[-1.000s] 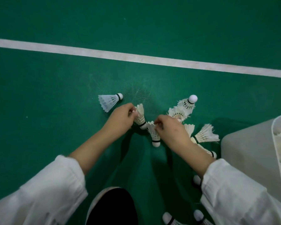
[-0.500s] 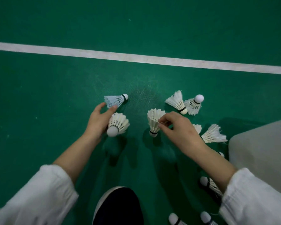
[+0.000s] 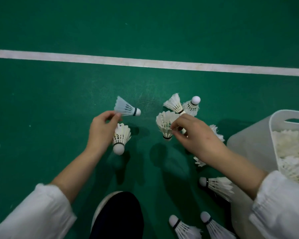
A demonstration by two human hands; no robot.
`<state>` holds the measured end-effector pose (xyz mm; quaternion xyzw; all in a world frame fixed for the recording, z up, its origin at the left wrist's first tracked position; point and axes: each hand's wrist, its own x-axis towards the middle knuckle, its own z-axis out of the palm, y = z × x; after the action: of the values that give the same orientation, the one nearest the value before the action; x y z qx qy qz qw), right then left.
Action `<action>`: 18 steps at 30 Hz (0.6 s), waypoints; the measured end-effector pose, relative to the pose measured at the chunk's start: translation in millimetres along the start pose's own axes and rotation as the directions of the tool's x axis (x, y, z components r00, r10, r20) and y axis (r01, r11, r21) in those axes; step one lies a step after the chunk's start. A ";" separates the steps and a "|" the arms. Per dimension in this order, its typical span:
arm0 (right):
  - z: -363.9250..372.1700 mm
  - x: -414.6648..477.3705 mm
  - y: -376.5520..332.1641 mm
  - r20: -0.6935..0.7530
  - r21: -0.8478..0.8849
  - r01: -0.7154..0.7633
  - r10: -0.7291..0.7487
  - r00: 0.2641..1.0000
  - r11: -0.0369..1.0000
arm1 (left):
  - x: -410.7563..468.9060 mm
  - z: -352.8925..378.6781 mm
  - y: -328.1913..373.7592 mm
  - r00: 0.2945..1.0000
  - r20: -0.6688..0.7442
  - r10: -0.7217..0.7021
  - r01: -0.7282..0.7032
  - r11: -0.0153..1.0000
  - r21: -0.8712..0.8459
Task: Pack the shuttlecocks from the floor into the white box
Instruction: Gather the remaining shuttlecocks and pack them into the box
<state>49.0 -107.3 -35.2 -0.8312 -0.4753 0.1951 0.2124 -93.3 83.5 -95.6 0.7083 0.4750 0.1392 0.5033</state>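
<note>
My left hand [image 3: 100,130] holds a white feather shuttlecock [image 3: 121,137] against its palm, cork end toward me. Its thumb and forefinger touch the skirt of a bluish plastic shuttlecock [image 3: 126,108] lying on the green floor. My right hand [image 3: 195,135] pinches another feather shuttlecock [image 3: 165,125], cork end down, just above the floor. Right behind its fingertips lie two more shuttlecocks [image 3: 173,103], one standing with its cork up [image 3: 192,105]. The white box [image 3: 248,147] stands at the right, with several shuttlecocks [image 3: 293,147] inside.
More shuttlecocks lie under and near my right forearm [image 3: 217,185] and at the bottom edge [image 3: 183,226]. My black shoe [image 3: 117,216] is at bottom centre. A white court line [image 3: 145,63] crosses the floor beyond the hands.
My left hand has moved up to the bluish shuttlecock while keeping the feather one. My right hand has drawn its shuttlecock a little nearer the pair behind. More of the box shows.
</note>
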 end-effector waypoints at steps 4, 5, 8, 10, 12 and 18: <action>-45.9 -32.9 3.9 0.053 -0.139 0.151 -0.144 0.988 0.979 | -46.5 -2.1 39.2 0.958 0.093 0.271 -0.281 0.952 0.120; -60.6 -43.8 4.5 0.063 -0.152 0.165 -0.157 0.986 0.974 | -57.8 -0.8 48.7 0.934 0.122 0.337 -0.351 0.928 0.125; -102.2 -85.4 8.6 0.001 -0.168 0.141 -0.143 0.990 0.976 | -86.5 4.9 79.1 0.831 0.224 0.509 -0.547 0.820 0.170; -125.1 -116.4 13.9 -0.071 -0.184 0.080 -0.094 0.993 0.980 | -104.2 10.8 102.5 0.765 0.285 0.578 -0.636 0.749 0.187; -144.1 -148.3 22.5 -0.139 -0.179 0.013 -0.038 0.990 0.984 | -121.8 20.2 127.0 0.687 0.356 0.633 -0.718 0.667 0.201; -172.7 -246.1 74.9 -0.343 -0.001 -0.318 0.298 0.891 0.948 | -166.5 77.7 177.8 0.471 0.578 0.667 -0.857 0.502 0.119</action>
<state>76.6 -385.4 98.5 -0.9228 -0.2992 0.0666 0.2333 -31.0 -104.5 66.1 0.9415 -0.0187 0.0833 0.3260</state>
